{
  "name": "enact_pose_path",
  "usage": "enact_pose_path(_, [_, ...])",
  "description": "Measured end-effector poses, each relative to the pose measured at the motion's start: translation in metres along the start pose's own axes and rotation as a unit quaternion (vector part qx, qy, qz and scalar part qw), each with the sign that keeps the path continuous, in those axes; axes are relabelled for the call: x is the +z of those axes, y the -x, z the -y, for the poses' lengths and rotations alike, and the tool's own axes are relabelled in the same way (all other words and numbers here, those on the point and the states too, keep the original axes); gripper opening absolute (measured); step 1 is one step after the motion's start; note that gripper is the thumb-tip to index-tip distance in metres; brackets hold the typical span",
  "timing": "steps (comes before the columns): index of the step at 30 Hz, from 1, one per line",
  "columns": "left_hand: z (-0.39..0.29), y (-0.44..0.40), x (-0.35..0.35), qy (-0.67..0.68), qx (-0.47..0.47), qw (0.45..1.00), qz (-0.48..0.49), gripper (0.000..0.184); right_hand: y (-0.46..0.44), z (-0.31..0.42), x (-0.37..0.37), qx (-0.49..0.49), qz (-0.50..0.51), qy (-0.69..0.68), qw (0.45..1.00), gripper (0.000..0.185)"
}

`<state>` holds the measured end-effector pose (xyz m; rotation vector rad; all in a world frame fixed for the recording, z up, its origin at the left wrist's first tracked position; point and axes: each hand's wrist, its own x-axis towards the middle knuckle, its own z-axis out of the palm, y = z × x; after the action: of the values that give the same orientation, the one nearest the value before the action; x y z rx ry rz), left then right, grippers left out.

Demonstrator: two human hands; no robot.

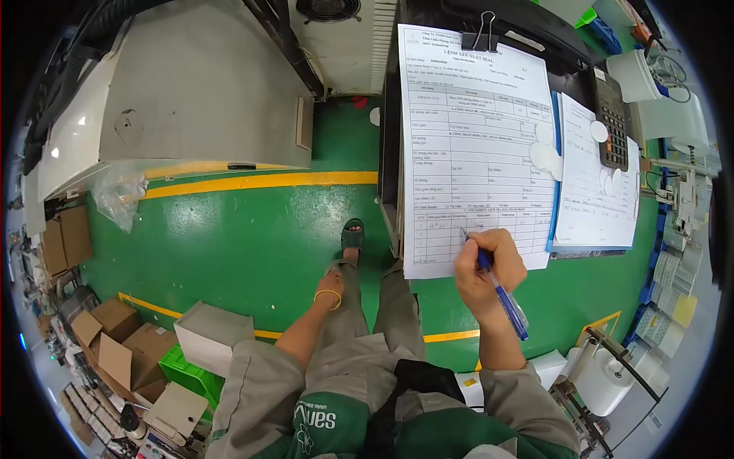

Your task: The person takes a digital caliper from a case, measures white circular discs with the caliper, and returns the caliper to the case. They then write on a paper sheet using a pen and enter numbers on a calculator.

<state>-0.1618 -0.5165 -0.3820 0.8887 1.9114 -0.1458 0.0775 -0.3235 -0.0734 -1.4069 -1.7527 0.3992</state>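
My right hand (489,269) is closed around a blue pen (505,294), its tip on the lower table of a printed form (474,153). A black binder clip (480,40) grips the form's top edge. White round pieces (544,157) lie on the form's right side. My left hand (330,289), with a yellow band at the wrist, hangs near my thigh; its fingers are too indistinct to tell their pose.
Right of the form lie a blue-edged folder (592,206) with papers and a black calculator (612,126). A large grey machine (206,84) stands at upper left. Cardboard boxes (141,352) and a green crate (187,375) sit at lower left.
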Motion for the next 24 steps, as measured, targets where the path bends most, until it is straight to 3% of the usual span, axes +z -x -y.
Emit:
enact_pose_path(19, [-0.01,-0.004,-0.009,0.013,0.023,1.0,0.011,0.03,0.0,-0.002,0.0,-0.02,0.002,0.021,1.0,0.008])
enact_pose_path(24, [-0.005,-0.005,-0.006,0.008,0.022,1.0,-0.002,0.029,0.005,-0.003,-0.009,0.016,-0.046,-0.077,0.996,0.006])
